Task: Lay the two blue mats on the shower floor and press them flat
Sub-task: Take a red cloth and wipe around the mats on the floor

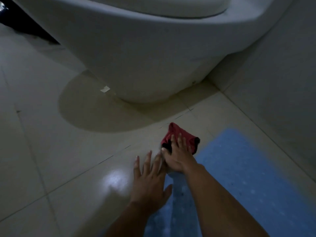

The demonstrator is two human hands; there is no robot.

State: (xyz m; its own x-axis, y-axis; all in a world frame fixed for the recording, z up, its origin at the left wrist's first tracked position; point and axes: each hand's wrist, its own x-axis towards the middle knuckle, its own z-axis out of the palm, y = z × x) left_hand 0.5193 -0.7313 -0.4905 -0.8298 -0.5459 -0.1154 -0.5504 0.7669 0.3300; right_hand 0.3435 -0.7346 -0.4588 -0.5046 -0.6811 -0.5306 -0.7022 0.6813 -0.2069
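A blue mat (242,170) with pale dots lies flat on the tiled floor at the lower right, running under my arms. My right hand (177,156) rests with spread fingers on a red and black cloth (179,134) at the mat's far left corner. My left hand (150,182) is spread flat, fingers straight, over the mat's left edge and the bare tile. Only one blue mat shows; whether a second lies joined to it cannot be told in the dim light.
A white toilet (145,53) fills the upper half, its base on the beige floor (51,151) just beyond the cloth. A tiled wall (282,74) runs along the right. A small white scrap (105,89) lies by the toilet base.
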